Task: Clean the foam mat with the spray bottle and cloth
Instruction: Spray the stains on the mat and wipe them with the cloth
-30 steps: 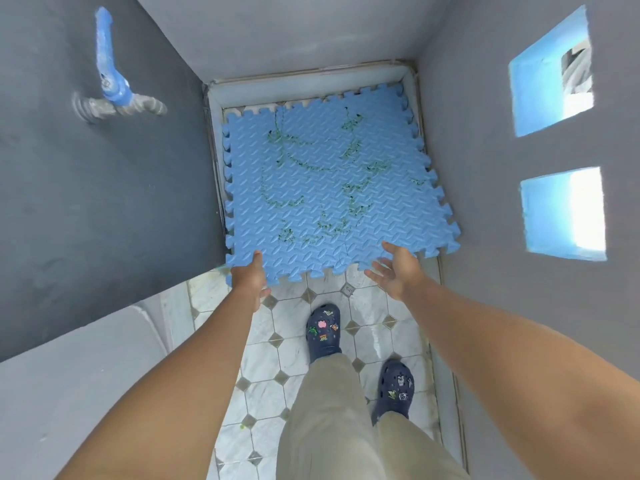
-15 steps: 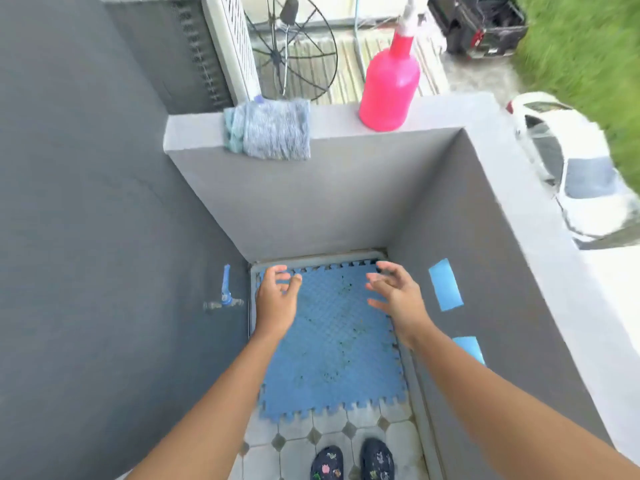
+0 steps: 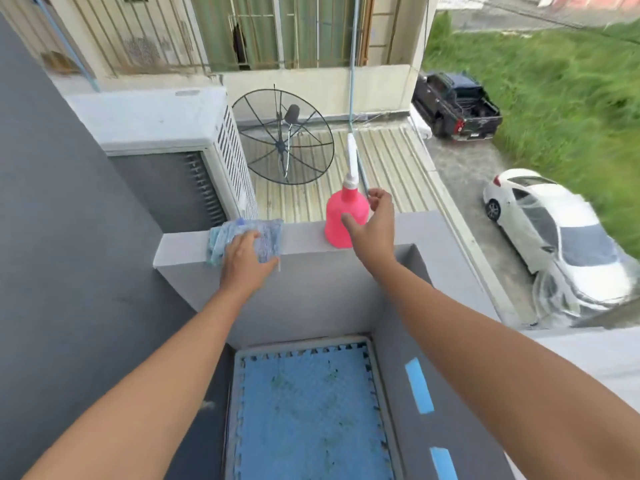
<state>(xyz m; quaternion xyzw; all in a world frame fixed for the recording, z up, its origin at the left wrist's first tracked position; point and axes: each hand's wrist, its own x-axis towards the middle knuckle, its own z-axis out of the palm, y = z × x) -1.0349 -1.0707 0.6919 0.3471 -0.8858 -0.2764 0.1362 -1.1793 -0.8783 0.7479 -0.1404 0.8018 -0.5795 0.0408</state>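
Note:
A blue foam mat (image 3: 308, 410) with green smears lies on the floor far below, between grey walls. On top of the grey wall ledge (image 3: 301, 239) sit a folded blue-grey cloth (image 3: 266, 233) and a pink spray bottle (image 3: 341, 216) with a white nozzle. My left hand (image 3: 244, 263) rests on the cloth, fingers spread over it, covering its middle. My right hand (image 3: 374, 226) is open right beside the bottle, thumb in front of it and fingers behind, not clearly closed around it.
The ledge is narrow, with a drop beyond it to a corrugated roof and a black satellite dish (image 3: 282, 136). A white air-conditioner unit (image 3: 194, 140) stands left of the cloth. Grey walls enclose the mat on three sides. Cars are parked on the ground at right.
My hands left the mat's near edge and rose up to the ledge. My left hand landed on the cloth and my right hand reached the bottle. The view tilted upward.

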